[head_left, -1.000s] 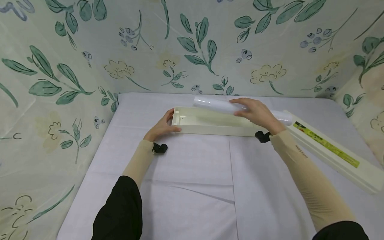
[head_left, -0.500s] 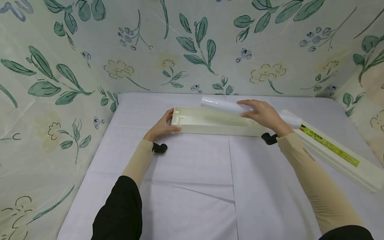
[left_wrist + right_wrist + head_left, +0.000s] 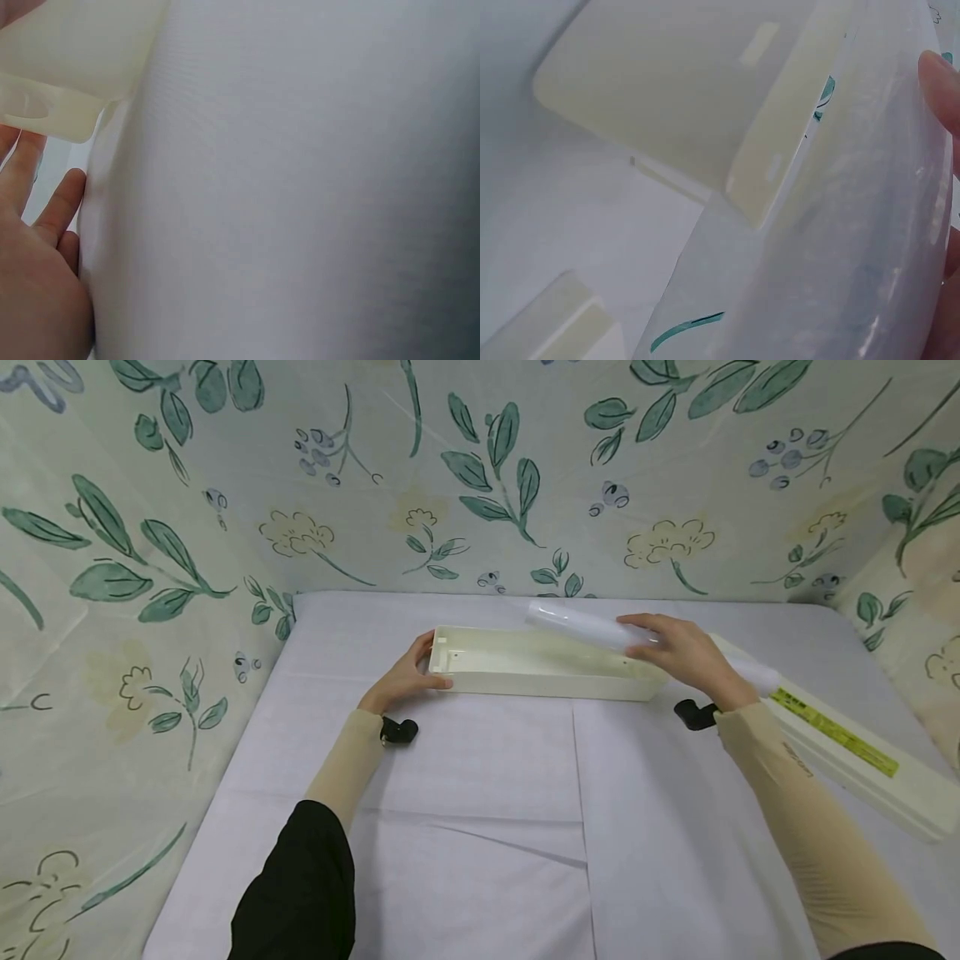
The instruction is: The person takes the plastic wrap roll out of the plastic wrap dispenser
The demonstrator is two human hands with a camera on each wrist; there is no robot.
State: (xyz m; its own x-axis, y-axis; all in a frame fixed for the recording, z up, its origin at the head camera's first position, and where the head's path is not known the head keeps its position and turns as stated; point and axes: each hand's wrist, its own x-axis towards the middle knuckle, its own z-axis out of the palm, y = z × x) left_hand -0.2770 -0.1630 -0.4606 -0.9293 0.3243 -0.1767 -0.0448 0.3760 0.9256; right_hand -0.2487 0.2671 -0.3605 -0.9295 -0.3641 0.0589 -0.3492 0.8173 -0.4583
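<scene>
Cream: 1 tray (image 3: 525,672), 1 lid (image 3: 847,739), 1 roll (image 3: 592,628), 2 hands

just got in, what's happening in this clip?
A person is working on a white-covered table. The left hand holds the left end of an open cream tray. The right hand grips a clear film roll above the tray's right end. A cream lid with a green-yellow label lies to the right.
</scene>
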